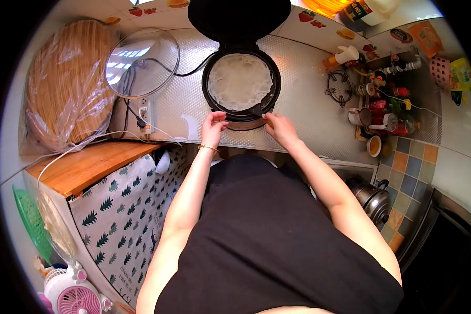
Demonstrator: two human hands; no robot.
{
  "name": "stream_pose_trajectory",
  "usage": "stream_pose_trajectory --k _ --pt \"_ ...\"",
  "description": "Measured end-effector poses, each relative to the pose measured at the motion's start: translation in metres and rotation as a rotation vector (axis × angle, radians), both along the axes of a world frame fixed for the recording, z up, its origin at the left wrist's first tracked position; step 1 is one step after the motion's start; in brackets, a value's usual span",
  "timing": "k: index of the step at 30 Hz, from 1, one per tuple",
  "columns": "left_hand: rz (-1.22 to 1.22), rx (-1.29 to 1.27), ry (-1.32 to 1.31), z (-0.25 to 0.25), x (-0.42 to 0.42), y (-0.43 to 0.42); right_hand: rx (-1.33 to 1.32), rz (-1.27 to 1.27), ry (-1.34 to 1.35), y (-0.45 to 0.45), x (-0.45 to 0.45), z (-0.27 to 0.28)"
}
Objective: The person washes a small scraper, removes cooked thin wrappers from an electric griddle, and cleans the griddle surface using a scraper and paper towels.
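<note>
Silver embossed countertop (309, 89) is spread across the kitchen, and at twelve o'clock a round black electric griddle (277, 83) is seen, lid raised. Inside it a thin, pale, round pancake (240, 81) is cradled, straight ahead of both hands, no long axis to it. At five o'clock a small black flat spatula (257, 110) is pinched by the right hand (281, 129), angled towards ten, brought nearest the pancake's edge. At seven, the left hand (213, 125) is held half-curled, seemingly unladen; rim contact can't be told.
</note>
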State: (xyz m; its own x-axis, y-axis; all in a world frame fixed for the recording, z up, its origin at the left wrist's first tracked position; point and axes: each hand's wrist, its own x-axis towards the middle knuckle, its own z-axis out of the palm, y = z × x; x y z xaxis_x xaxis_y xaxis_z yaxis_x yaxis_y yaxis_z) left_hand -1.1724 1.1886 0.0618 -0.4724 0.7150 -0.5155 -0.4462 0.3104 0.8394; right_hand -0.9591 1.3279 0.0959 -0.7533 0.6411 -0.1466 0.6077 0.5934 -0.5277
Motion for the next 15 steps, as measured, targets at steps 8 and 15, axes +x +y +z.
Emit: stream_pose_trajectory --k 8,15 --pt "0.013 -0.019 0.010 0.000 -0.007 -0.009 -0.001 -0.032 -0.036 -0.028 -0.050 -0.007" --pt "0.027 -0.006 -0.011 0.003 -0.014 -0.015 -0.037 -0.109 -0.148 -0.065 -0.054 0.000"
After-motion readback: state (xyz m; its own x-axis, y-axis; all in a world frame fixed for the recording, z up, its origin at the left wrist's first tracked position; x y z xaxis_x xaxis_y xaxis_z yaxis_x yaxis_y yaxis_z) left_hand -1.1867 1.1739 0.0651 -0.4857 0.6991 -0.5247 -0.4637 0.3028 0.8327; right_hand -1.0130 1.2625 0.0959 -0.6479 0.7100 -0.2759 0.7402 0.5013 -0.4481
